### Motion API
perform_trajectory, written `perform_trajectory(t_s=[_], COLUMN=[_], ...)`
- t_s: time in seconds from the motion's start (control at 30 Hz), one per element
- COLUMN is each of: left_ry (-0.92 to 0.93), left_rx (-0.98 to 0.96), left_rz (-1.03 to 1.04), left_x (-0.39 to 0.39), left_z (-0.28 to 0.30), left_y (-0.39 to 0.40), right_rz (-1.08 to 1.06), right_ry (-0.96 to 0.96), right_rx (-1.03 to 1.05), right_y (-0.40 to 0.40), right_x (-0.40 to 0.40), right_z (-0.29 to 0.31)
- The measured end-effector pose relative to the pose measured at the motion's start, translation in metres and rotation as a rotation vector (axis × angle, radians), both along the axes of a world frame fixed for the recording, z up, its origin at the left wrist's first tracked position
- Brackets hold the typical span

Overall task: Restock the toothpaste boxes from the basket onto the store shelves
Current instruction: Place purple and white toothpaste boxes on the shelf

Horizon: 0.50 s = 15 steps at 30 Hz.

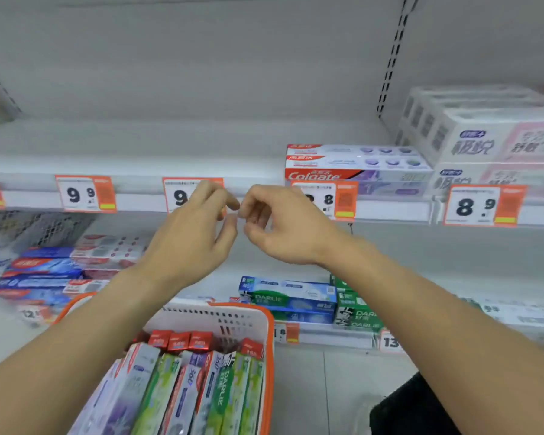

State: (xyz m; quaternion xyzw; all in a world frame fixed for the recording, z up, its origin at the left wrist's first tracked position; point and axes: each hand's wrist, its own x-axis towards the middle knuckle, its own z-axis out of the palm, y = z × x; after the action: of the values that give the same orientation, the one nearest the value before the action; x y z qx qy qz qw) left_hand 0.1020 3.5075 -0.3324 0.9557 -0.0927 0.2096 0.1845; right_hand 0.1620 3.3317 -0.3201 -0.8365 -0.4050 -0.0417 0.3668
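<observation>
An orange-rimmed white basket (233,315) stands low in the middle, packed with several upright toothpaste boxes (182,390) in green, purple and red. My left hand (195,233) and my right hand (280,227) hover close together in front of the upper shelf's edge, fingers loosely curled, fingertips nearly touching, holding nothing. A stack of Colgate boxes (355,167) lies on the upper shelf (139,146), just right of my hands. Blue and green Darlie boxes (289,299) lie on the lower shelf below my right wrist.
Orange price tags (85,193) run along the upper shelf's front rail. White and pink boxes (490,142) are stacked at the upper right. Blue and red toothpaste boxes (51,271) fill the lower shelf's left side. A wire divider (29,224) hangs at the left.
</observation>
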Motion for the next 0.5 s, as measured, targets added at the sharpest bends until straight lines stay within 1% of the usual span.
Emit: perform_trajectory(t_s=[0.03,0.1,0.13,0.17,0.23,0.3,0.4,0.5], left_ry=[0.107,0.352,0.48,0.601,0.787,0.904,1.007,1.069], left_rx=[0.043,0.152,0.188,0.202,0.194,0.157,0.129,0.115], left_rz=[0.003,0.023,0.035,0.053,0.1,0.122,0.139,0.192], left_x=[-0.013,-0.042,-0.057,-0.072,-0.094,-0.109,-0.13,-0.147], left_z=[-0.012,-0.037,-0.052,-0.067,-0.093,-0.116,-0.148,-0.173], left_y=[0.015,0.045,0.06,0.073,0.094,0.106,0.11,0.115], right_rz=[0.063,0.209,0.281,0.336,0.379,0.404,0.445,0.452], right_ry=[0.144,0.343,0.407,0.456,0.502,0.434,0.343,0.361], right_rx=[-0.209,-0.683,-0.867,-0.99,-1.08,-1.078,-1.051,-1.038], right_y=[0.013,0.04,0.054,0.067,0.091,0.111,0.13,0.143], right_x=[-0.003,-0.011,-0.017,-0.022,-0.031,-0.04,-0.053,-0.063], right_z=[-0.009,-0.035,-0.051,-0.067,-0.097,-0.122,-0.152,-0.183])
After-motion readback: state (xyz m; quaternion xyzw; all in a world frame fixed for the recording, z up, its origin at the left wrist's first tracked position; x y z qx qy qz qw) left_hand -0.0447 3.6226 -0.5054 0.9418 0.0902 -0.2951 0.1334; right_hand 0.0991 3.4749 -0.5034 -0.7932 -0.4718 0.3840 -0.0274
